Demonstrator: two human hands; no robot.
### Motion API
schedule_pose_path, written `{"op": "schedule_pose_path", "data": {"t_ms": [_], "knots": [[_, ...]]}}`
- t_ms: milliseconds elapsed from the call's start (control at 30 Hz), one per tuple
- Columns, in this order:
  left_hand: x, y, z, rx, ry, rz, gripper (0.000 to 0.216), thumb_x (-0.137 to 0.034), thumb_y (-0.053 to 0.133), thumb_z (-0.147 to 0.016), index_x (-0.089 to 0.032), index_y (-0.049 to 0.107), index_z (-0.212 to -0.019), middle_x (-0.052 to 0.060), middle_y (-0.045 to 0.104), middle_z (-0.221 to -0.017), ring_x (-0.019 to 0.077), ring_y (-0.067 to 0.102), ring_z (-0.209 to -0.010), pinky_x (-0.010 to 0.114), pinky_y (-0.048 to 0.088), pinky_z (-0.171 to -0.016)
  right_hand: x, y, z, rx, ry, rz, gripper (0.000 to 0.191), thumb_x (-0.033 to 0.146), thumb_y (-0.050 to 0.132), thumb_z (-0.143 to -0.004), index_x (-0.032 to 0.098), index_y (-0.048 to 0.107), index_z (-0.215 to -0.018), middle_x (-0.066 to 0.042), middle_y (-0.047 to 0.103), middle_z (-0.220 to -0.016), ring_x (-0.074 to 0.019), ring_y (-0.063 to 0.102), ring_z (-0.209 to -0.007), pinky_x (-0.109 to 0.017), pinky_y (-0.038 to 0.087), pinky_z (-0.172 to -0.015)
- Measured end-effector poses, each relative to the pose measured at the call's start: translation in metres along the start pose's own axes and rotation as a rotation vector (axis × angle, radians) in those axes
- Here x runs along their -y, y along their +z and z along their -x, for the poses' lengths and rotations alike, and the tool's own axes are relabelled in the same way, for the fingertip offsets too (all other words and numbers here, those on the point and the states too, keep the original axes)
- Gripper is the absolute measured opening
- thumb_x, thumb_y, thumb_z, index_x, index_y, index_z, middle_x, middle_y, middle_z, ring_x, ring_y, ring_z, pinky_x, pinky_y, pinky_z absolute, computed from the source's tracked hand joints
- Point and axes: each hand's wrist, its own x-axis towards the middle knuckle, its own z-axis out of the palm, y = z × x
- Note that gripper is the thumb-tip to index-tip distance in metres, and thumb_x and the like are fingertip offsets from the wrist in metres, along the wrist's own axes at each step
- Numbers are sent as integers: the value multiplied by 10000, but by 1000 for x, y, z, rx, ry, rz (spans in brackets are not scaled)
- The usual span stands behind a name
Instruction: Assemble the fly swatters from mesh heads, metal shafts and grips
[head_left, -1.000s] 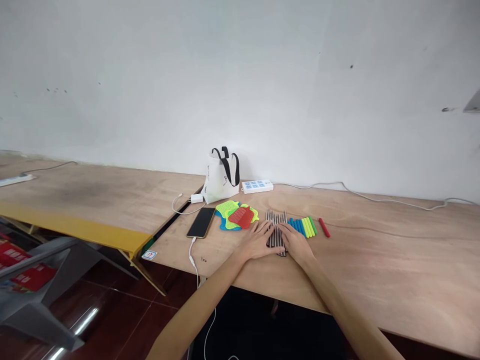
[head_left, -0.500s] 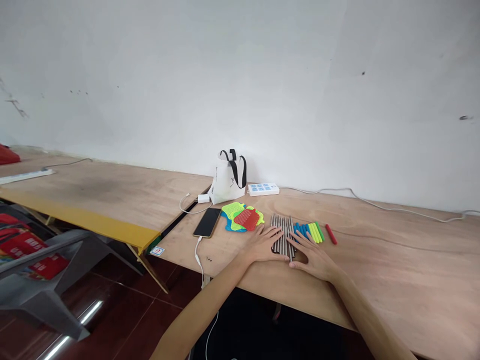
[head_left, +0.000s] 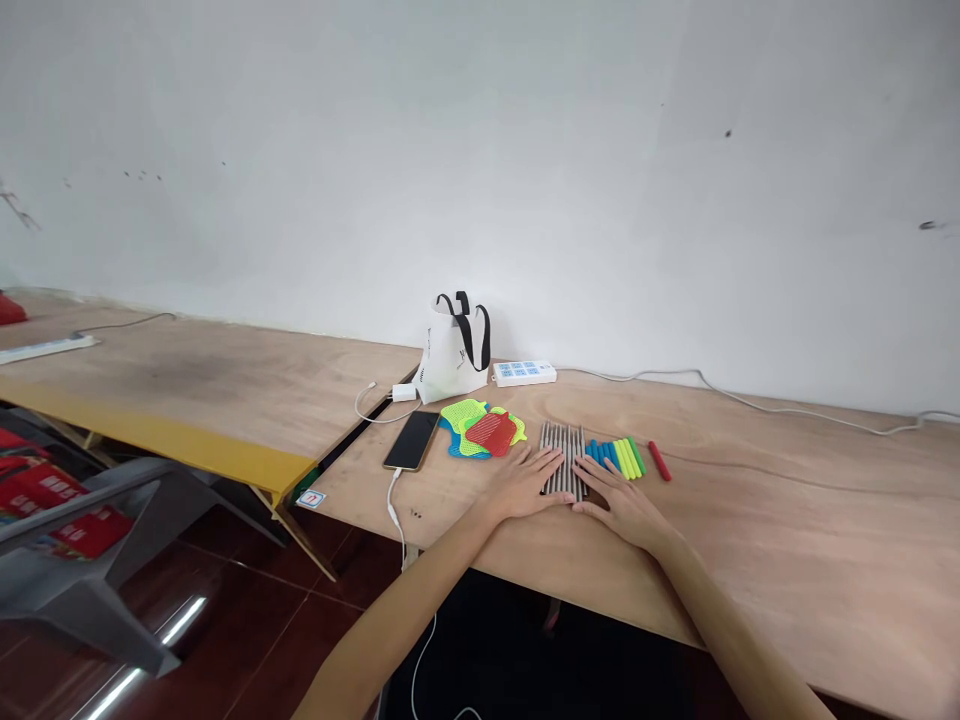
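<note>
Row of grey metal rods (head_left: 564,458) lies side by side on the bare plywood tabletop (head_left: 765,520), just below the centre of the frame in my head-camera view. My left hand (head_left: 525,482) rests flat and unclenched, palm down, with its fingertips on the row's left edge. My right hand (head_left: 621,502) lies just as slack and flat, its fingers touching the row's near right corner. Neither hand grasps anything.

The row sits close to the table's front edge, which slants towards the lower right. A bundle of blue, yellow and green plastic sticks (head_left: 619,456) lies just beside it on the right, with a single red stick (head_left: 660,460) beyond. A stack of neon mesh pads (head_left: 480,431) lies near it on the left. Open wood spreads across the right of the frame and back to the white wall.

My fingers cover the rods' near ends, and I cannot count the rods. Both forearms are cut off at the bottom edge.

A second earlier my hands met over the rods' near half. They have since parted to the row's flanks.
</note>
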Motion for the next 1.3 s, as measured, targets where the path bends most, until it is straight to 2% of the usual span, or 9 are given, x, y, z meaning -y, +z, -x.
{"op": "schedule_pose_path", "data": {"t_ms": [367,667,1000,1167,1300], "knots": [[-3,-2,2,-4,-5,-11,780,-734,256,-977,-277,202,-1607,51,292,-1651,223,244,-1537,460,98,-1270,2,4,-1,-33,-45,11,566,511,446,-1022,268,416,-1532,-61,459,-1542,-228,396,-1455,-508,336,-1220],[-4,-4,1,3,4,-33,762,-713,239,-992,-254,231,-1600,49,337,-1633,218,265,-1528,470,136,-1260,8,-1,-1,-10,-45,3,527,489,417,-1035,249,474,-1500,-57,466,-1533,-238,436,-1429,-488,366,-1208],[-1,-1,0,8,-11,-31,779,-726,254,-982,-245,243,-1594,71,295,-1649,235,252,-1533,472,144,-1256,24,-10,-5,-27,-87,4,521,466,408,-1045,264,432,-1524,-41,442,-1548,-235,394,-1454,-493,364,-1214],[0,-2,-1,-11,-9,-12,850,-745,296,-963,-197,194,-1604,111,314,-1638,261,284,-1518,474,162,-1244,29,-12,-8,-5,-142,37,542,430,371,-1062,232,345,-1565,-51,372,-1589,-213,335,-1485,-481,303,-1246],[-1,-4,-3,-20,-33,18,936,-779,347,-929,-175,138,-1613,141,335,-1624,299,321,-1496,490,196,-1226,33,-12,-10,35,-150,48,607,478,376,-1055,240,245,-1597,-51,308,-1618,-216,281,-1508,-491,287,-1248]]}}
